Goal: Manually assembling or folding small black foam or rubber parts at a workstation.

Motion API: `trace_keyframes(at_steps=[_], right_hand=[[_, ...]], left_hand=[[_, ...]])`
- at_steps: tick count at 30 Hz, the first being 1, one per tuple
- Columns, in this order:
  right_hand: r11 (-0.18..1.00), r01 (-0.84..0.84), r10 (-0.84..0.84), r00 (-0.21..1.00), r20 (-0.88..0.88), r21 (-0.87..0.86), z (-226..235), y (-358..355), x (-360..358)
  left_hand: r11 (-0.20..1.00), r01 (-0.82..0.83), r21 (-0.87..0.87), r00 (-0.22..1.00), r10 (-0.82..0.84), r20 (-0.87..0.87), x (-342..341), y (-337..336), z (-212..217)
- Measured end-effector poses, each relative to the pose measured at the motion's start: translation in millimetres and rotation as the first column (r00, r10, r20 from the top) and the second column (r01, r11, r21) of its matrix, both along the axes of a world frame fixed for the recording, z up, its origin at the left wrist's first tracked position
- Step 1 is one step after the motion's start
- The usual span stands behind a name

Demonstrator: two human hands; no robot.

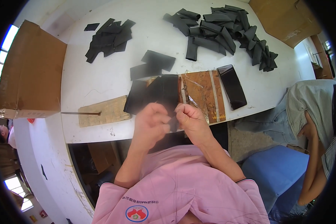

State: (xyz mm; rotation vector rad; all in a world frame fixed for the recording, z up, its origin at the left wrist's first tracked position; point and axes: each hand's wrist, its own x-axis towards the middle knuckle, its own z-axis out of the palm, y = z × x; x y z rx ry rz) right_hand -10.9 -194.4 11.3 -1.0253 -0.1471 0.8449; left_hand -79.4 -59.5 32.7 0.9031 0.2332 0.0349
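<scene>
Close to the table's front edge, both my hands are closed around a small dark piece of black fabric that shows between them. My right hand pinches it with thumb and curled forefinger. Smeared a little by motion, my left hand has its fingers bent at the fabric's left side; their exact grip is partly hidden. Just beyond the hands, larger flat black fabric pieces lie over a worn brown board with tape strips. Two more flat pieces rest behind these.
Black tubular fabric pieces are heaped at the back right, flat ones at the back left. A phone lies right of the board. Left are a pale board, a thin metal rod and a cardboard box. Another person sits at right.
</scene>
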Motion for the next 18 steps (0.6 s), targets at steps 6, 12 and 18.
trace_keyframes(at_steps=[6,12,18], right_hand=[[0.990,0.025,-0.052,0.979,0.198,0.137,4.4,-7.0,7.7],[0.920,0.387,-0.146,0.500,0.853,-0.070,27.2,0.4,-2.7],[0.881,0.467,-0.164,0.454,0.876,-0.077,32.8,0.3,-4.2]], left_hand=[[0.944,0.132,-0.302,0.986,-0.094,0.138,-2.4,-8.0,6.7],[0.491,-0.461,0.740,0.885,0.317,0.341,10.6,-29.4,-8.8],[0.861,-0.406,0.306,0.908,0.418,0.029,12.9,-39.0,15.8]])
